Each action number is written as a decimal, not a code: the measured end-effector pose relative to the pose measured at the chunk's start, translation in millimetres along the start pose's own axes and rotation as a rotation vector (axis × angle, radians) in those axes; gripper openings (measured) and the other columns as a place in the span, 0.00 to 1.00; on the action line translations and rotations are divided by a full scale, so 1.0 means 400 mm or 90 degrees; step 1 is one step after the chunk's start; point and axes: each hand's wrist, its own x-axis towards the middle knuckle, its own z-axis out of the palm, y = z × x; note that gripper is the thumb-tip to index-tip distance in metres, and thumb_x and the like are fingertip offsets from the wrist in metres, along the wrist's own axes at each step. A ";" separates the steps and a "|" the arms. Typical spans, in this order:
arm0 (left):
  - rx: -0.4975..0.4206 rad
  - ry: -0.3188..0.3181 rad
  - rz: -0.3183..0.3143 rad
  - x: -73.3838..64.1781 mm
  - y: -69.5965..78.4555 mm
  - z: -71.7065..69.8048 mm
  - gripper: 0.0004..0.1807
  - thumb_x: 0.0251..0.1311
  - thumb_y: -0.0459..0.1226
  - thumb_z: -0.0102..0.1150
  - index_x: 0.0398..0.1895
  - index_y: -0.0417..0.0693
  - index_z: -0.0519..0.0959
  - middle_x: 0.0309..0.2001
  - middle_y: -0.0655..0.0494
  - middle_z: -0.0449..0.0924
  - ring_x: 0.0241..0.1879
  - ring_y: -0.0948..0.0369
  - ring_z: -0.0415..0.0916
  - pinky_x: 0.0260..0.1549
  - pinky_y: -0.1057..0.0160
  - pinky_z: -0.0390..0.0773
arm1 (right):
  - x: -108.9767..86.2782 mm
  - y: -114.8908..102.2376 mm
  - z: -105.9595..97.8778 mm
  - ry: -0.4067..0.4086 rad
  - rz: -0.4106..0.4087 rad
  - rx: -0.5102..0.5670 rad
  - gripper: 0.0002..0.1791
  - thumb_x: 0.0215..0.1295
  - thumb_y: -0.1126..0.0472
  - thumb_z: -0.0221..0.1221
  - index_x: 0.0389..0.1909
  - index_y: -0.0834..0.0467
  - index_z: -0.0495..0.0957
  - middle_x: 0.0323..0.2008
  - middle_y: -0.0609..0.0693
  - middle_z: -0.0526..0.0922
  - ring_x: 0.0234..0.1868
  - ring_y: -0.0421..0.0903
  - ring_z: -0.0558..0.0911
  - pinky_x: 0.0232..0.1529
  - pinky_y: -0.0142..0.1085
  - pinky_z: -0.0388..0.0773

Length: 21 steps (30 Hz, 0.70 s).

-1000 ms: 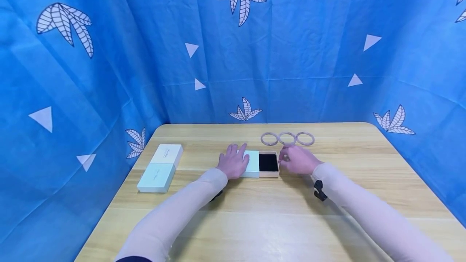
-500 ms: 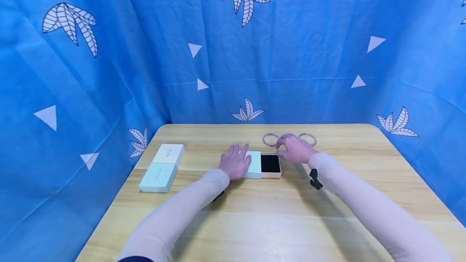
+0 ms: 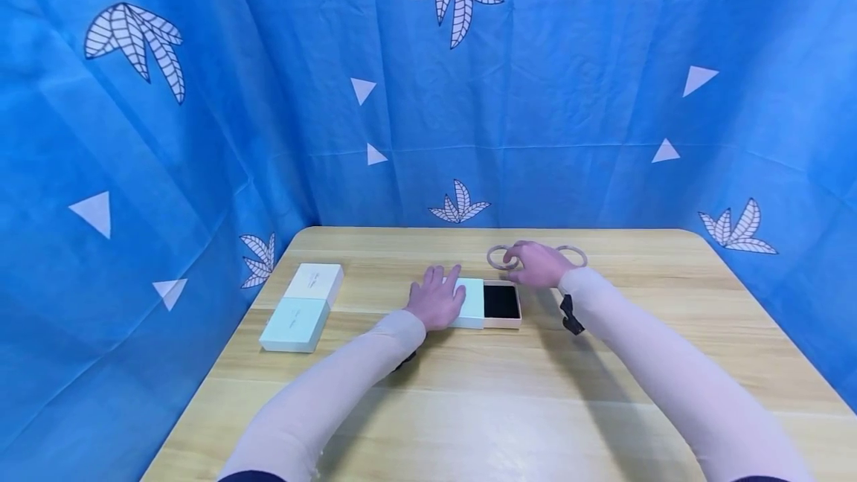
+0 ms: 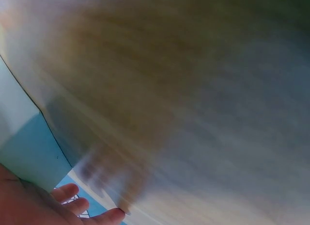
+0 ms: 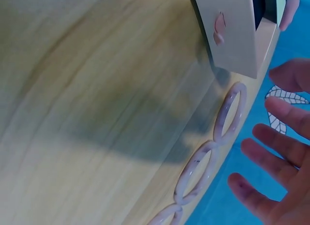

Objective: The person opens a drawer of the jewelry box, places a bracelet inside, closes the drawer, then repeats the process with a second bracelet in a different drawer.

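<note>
In the head view my left hand (image 3: pixel 437 300) rests on the mint sleeve (image 3: pixel 474 303) of a small drawer box, its fingers fairly straight. The box's pale drawer stands partly out to the right, showing a black lining (image 3: pixel 501 302). A small pink ribbon tab (image 5: pixel 219 28) sits on the drawer's end. Behind the box, my right hand (image 3: pixel 541 265) hovers by three pale lilac bangles in a row, hiding the middle one from the head camera. From the right wrist its fingers look spread and hold nothing, beside the nearest bangle (image 5: pixel 222 113) and the second bangle (image 5: pixel 179 184).
Two more boxes lie end to end at the table's left: a white box (image 3: pixel 312 281) and a mint box (image 3: pixel 294 322). The wooden table (image 3: pixel 455 407) ends at the back against a blue patterned curtain (image 3: pixel 569 95).
My right hand has left the drawer's end and moved back and slightly left, over the bangles. The left hand stays on the box. The drawer stands out about as far as before.
</note>
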 end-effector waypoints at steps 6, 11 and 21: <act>-0.002 -0.007 -0.001 -0.003 0.003 -0.007 0.35 0.76 0.59 0.23 0.82 0.61 0.48 0.80 0.44 0.49 0.79 0.44 0.43 0.69 0.31 0.54 | 0.020 0.006 0.004 -0.030 0.018 0.008 0.21 0.62 0.51 0.67 0.52 0.57 0.83 0.53 0.57 0.83 0.51 0.56 0.83 0.56 0.57 0.77; 0.004 -0.005 -0.002 -0.003 0.003 -0.005 0.35 0.75 0.59 0.21 0.82 0.62 0.47 0.79 0.44 0.50 0.79 0.45 0.43 0.69 0.31 0.55 | 0.031 0.008 0.003 -0.052 0.040 0.009 0.24 0.61 0.52 0.67 0.57 0.56 0.81 0.60 0.58 0.80 0.58 0.60 0.80 0.59 0.60 0.74; 0.003 0.009 0.000 -0.004 0.001 0.001 0.35 0.75 0.59 0.22 0.82 0.61 0.49 0.79 0.44 0.50 0.79 0.45 0.44 0.68 0.31 0.55 | 0.062 0.024 0.009 -0.080 0.066 0.026 0.34 0.59 0.53 0.69 0.67 0.54 0.75 0.66 0.58 0.76 0.66 0.63 0.74 0.63 0.64 0.70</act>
